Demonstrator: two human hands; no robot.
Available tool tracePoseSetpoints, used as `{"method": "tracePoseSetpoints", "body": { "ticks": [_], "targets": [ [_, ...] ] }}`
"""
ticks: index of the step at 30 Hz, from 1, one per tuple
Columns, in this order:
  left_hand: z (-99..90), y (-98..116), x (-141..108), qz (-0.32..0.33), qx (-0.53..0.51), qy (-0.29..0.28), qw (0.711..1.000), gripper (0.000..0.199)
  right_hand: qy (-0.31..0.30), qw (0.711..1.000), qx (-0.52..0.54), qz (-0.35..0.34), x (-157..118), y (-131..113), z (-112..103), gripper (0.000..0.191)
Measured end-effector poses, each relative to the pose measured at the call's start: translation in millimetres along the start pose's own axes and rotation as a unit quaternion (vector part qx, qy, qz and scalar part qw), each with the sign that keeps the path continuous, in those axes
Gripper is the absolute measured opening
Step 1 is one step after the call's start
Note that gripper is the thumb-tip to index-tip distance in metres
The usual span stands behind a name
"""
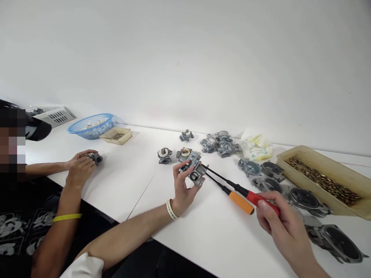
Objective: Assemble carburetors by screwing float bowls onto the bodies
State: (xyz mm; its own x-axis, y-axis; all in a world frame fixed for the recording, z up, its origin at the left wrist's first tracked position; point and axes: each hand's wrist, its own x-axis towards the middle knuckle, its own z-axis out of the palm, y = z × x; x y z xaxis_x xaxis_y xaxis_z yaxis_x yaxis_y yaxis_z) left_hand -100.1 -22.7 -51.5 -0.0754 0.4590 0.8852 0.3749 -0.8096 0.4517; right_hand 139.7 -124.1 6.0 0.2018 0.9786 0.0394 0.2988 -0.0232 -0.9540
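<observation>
My left hand (184,190) grips a grey metal carburetor (194,170), tilted and held over the white table. In my right hand (282,224) is a red-handled screwdriver (261,200), fingers wrapped round its grip. Its black shaft reaches to the side of the carburetor; the exact contact of the tip is too small to make out. An orange-handled screwdriver (241,202) lies on the table just below the red one. Behind my left hand stand carburetors with white floats on top, one (164,155) to the left and one (183,153) partly hidden.
A long bin of brass parts (285,152) stands at right, beside several carburetor pieces with round openings (305,197). More carburetors (224,146) and a plastic bag (256,146) lie near the wall. At left, a co-worker's hands (79,168) hold a carburetor near a blue basket (89,133) and a tray (123,139).
</observation>
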Motion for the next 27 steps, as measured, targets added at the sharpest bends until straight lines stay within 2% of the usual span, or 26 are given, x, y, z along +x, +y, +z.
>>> {"method": "tracePoseSetpoints", "body": {
  "ticks": [2,4,6,7,9,11,13,14,17,19,21,24,27],
  "targets": [
    [-0.4,-2,0,0.007,0.010,0.005,1.000,0.054,-0.079,0.988,0.080,0.106,4,-8,2,0.051],
    [-0.6,-5,0,0.006,0.027,0.005,1.000,0.052,-0.144,0.963,0.125,0.188,8,-13,3,0.057],
    [-0.5,-6,0,0.005,0.044,0.001,0.999,0.050,-0.182,0.947,0.136,0.227,9,-12,3,0.059],
    [-0.3,-6,0,0.006,0.047,-0.001,0.999,0.050,-0.181,0.950,0.124,0.221,10,-11,2,0.060],
    [0.5,-5,-1,0.005,0.036,-0.006,0.999,0.049,-0.131,0.980,0.043,0.144,8,-5,1,0.058],
    [1.8,-4,-2,-0.008,0.022,-0.014,1.000,0.048,-0.032,0.995,-0.092,0.010,6,3,0,0.053],
    [2.9,-3,-3,-0.026,0.017,-0.022,0.999,0.048,0.043,0.969,-0.215,-0.116,3,12,0,0.054],
    [3.3,-3,-4,-0.032,0.017,-0.023,0.999,0.048,0.060,0.951,-0.255,-0.164,2,16,1,0.054],
    [3.3,-4,-6,-0.036,0.007,-0.022,0.999,0.050,0.067,0.911,-0.295,-0.280,0,22,3,0.043],
    [2.8,-5,-7,-0.027,-0.001,-0.020,0.999,0.051,0.051,0.912,-0.267,-0.306,-1,22,5,0.035],
    [2.2,-5,-7,-0.015,-0.008,-0.018,1.000,0.052,0.021,0.943,-0.212,-0.256,-3,19,6,0.035],
    [1.5,-5,-7,-0.001,-0.006,-0.016,1.000,0.053,-0.036,0.990,-0.101,-0.093,-6,11,8,0.044],
    [0.3,-5,-7,0.010,0.011,-0.016,1.000,0.052,-0.096,0.993,0.051,0.054,-2,3,7,0.055]
  ]
}}
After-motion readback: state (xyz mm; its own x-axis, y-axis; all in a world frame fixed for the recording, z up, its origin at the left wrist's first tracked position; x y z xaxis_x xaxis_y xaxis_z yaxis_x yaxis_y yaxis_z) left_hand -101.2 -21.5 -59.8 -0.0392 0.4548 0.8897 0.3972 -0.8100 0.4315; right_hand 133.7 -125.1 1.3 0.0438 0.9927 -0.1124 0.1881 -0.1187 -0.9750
